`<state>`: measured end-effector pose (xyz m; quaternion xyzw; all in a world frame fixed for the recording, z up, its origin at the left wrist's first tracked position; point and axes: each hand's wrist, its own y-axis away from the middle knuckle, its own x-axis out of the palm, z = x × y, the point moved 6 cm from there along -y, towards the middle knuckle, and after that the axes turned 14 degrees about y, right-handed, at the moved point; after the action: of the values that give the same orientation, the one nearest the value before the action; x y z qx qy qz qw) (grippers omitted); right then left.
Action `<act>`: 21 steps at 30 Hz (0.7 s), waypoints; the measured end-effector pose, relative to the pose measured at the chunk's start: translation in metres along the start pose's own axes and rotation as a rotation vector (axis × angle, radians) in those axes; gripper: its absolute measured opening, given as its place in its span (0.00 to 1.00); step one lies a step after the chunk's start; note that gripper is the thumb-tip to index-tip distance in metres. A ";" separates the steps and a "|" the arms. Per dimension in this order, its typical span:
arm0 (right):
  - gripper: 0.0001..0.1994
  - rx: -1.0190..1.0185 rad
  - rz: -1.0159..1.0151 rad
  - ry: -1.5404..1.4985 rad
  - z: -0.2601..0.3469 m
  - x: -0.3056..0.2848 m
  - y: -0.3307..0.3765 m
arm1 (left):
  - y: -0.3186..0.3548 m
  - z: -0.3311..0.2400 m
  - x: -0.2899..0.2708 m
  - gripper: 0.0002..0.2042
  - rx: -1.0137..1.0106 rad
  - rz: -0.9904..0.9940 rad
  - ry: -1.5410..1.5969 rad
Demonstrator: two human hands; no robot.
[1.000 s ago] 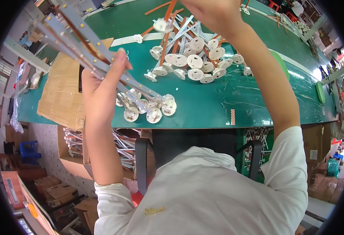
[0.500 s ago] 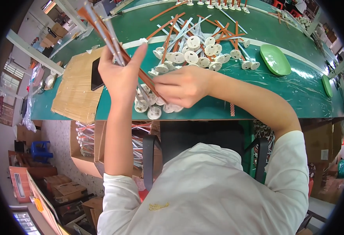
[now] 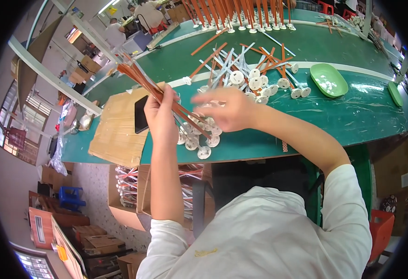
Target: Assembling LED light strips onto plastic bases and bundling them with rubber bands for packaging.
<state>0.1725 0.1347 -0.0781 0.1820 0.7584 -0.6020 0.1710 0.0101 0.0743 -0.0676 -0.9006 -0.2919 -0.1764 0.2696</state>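
Note:
My left hand grips a bundle of long thin orange-brown rods with white round discs at their lower ends, held slanted above the green table. My right hand, blurred with fingers spread, hovers right beside the bundle's lower end, over the discs; I cannot tell whether it holds anything. A loose pile of the same rods and white disc-footed pieces lies on the table just beyond my hands.
A sheet of brown cardboard with a black phone lies left of my hands. A green oval tray sits at the right. Finished rods stand in a row at the far edge. Cartons with parts sit under the table.
My right hand came back from the far pile to the bundle's lower end. The bundle in my left hand shifted right and lower; the view tilted up, showing more of the table.

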 end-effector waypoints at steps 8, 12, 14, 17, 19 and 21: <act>0.23 0.615 0.362 -0.467 -0.018 0.013 -0.096 | 0.012 -0.002 0.028 0.07 0.131 0.344 -0.384; 0.16 0.688 0.229 -0.980 -0.018 0.019 -0.091 | 0.013 0.017 0.022 0.13 -0.141 0.577 -0.319; 0.13 0.711 0.120 -1.277 -0.013 0.018 -0.091 | 0.015 0.025 0.013 0.13 -0.277 0.628 -0.265; 0.15 0.682 0.137 -1.512 -0.011 0.016 -0.089 | 0.021 0.020 0.026 0.16 -0.207 0.830 -0.248; 0.14 0.624 0.156 -1.620 -0.011 0.005 -0.087 | 0.034 0.015 0.042 0.14 -0.171 0.844 -0.205; 0.12 0.573 0.189 -1.618 -0.009 -0.005 -0.088 | 0.043 0.020 0.041 0.13 -0.346 0.661 -0.110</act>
<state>0.1344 0.1248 0.0013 -0.2044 0.2043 -0.6978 0.6554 0.0717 0.0742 -0.0803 -0.9865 0.0347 -0.0779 0.1400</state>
